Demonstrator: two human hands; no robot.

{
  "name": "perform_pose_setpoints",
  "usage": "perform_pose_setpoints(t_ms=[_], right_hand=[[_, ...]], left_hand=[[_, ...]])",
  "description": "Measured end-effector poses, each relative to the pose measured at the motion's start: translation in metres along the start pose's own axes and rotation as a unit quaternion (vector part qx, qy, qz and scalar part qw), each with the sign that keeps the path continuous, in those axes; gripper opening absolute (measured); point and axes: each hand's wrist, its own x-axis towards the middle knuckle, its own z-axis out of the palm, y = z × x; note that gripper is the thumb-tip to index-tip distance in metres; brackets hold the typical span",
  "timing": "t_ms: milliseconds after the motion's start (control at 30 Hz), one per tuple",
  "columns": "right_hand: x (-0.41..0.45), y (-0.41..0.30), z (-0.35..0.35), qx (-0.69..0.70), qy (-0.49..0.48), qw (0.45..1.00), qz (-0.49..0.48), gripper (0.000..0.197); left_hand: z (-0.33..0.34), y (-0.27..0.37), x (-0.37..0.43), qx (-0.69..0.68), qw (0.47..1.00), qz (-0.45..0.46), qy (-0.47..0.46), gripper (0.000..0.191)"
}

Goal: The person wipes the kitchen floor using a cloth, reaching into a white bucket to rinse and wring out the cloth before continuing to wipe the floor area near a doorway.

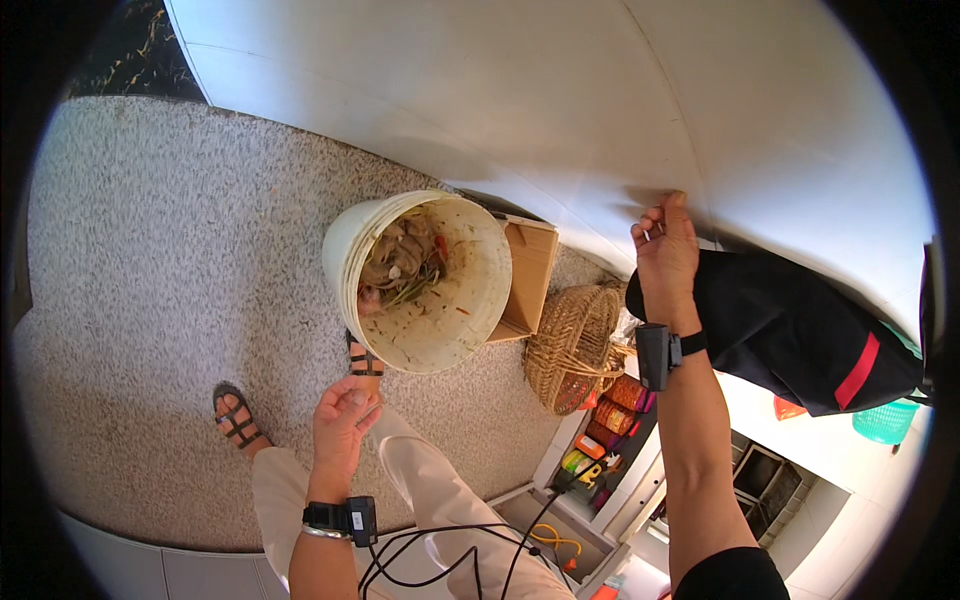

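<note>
A tall off-white plastic bucket (480, 315) stands tilted in view, with food scraps (401, 262) inside: pale peelings, green stalks and a red piece. Just below its rim is my left hand (346, 420), fingers curled and thumb bent in; whether something small is between them cannot be told. Near the pale wall panel (600, 112), my right hand (667, 244) is raised with half-curled fingers, and no object shows in it. Contact with the panel is unclear. Both wrists wear black devices. Beside the right wrist hangs a black cloth with a red stripe (795, 330).
Next to the bucket are an open cardboard box (532, 270) and a woven basket (574, 345). An open drawer (551, 525) holds a yellow cord. Packets and bottles (589, 457) fill a low compartment. A green plastic basket (885, 421) sits at right. Black cables (450, 529) cross my legs.
</note>
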Motion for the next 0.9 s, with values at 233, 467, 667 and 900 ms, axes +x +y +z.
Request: perform_pose_setpoints(t_ms=[233,467,667,900], right_hand=[[-0.003,0.017,0.008,-0.050,0.007,0.996,0.070,0.020],[-0.040,0.036,0.124,-0.123,-0.142,0.972,0.139,0.028],[-0.038,0.045,0.212,-0.113,-0.172,0.977,0.056,0.036],[-0.044,0.056,0.222,-0.112,-0.113,0.987,0.012,0.040]], left_hand=[[0.002,-0.001,0.002,-0.001,1.000,0.002,-0.010,0.031],[-0.002,0.003,-0.001,-0.030,0.999,-0.002,-0.009,0.033],[-0.003,0.012,-0.004,-0.058,0.998,0.004,-0.010,0.032],[-0.010,0.016,-0.006,-0.079,0.997,0.009,-0.008,0.030]])
